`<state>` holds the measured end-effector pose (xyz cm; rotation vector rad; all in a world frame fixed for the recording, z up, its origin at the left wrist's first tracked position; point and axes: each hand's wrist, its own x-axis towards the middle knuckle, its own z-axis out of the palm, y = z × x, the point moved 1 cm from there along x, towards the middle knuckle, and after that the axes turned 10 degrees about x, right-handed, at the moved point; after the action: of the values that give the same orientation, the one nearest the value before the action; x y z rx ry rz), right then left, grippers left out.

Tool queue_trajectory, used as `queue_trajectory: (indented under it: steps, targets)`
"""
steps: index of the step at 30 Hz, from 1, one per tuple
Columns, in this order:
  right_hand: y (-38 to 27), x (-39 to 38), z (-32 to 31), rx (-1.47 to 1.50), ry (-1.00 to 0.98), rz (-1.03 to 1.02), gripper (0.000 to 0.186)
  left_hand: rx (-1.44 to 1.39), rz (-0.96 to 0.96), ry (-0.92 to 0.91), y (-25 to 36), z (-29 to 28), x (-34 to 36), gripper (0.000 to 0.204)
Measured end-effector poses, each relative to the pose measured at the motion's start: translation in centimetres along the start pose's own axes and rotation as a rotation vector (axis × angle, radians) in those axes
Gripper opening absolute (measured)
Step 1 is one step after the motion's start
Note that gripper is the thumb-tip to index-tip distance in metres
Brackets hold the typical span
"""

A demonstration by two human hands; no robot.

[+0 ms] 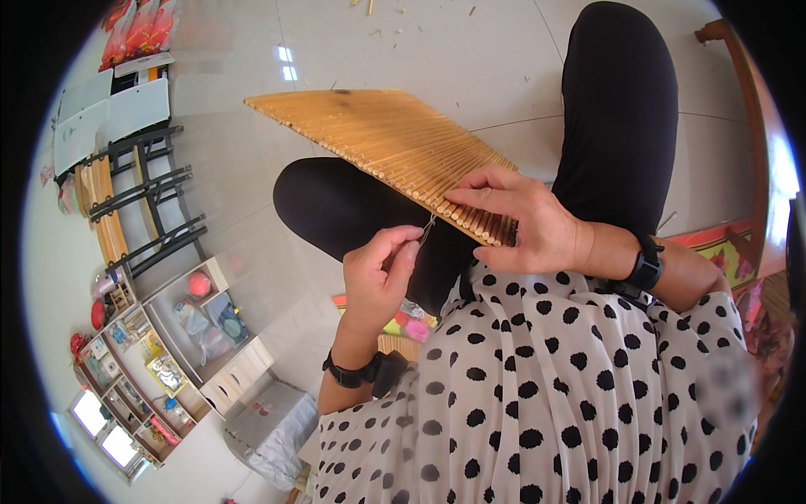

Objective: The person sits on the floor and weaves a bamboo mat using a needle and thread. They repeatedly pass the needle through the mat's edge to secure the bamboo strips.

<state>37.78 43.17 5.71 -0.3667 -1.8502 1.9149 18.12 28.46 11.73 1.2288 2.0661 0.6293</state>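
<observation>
A panel of thin bamboo or wooden rods (pixel 369 126) lies slanted above my crossed, black-clad legs (pixel 311 195), its row of round rod ends facing me. My right hand (pixel 525 218) grips the panel at its near right end, fingers on top and thumb at the edge. Just below that edge, my left hand (pixel 378 277) is closed in a pinch on a thin metallic wire or thread (pixel 426 228), which runs up to the underside of the rods; its exact kind is hard to make out.
Small wood scraps (pixel 378 32) lie on the tiled floor (pixel 478 67). To the left stand folded chairs (pixel 143 202), shelves (pixel 134 378) and a covered box (pixel 264 428). A wooden furniture edge (pixel 747 126) is at the right, near a colourful mat (pixel 709 244).
</observation>
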Motion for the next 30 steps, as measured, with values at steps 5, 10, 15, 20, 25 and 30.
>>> queue_trajectory:
  steps: [5,10,15,20,25,30]
  targets:
    - [0.0,-0.1,0.0,0.014,-0.044,0.029,0.069,0.015,0.102,0.052,-0.1,-0.3,-0.4,0.014]
    - [0.1,-0.1,0.3,0.027,-0.014,-0.012,0.062,0.027,0.121,0.080,0.1,0.1,-0.5,0.015]
    - [0.4,-0.1,0.4,0.050,-0.048,0.026,0.068,0.091,0.208,0.122,0.3,0.4,-0.1,0.015]
    - [0.5,-0.1,0.5,0.049,-0.051,0.035,0.068,0.117,0.219,0.126,0.4,0.3,0.0,0.014]
    - [0.4,-0.1,0.6,0.043,-0.043,0.001,0.065,0.109,0.208,0.130,0.8,0.6,0.1,0.013]
    - [0.4,-0.2,0.8,0.059,-0.077,0.006,0.068,0.092,0.185,0.133,1.0,1.1,0.2,0.010]
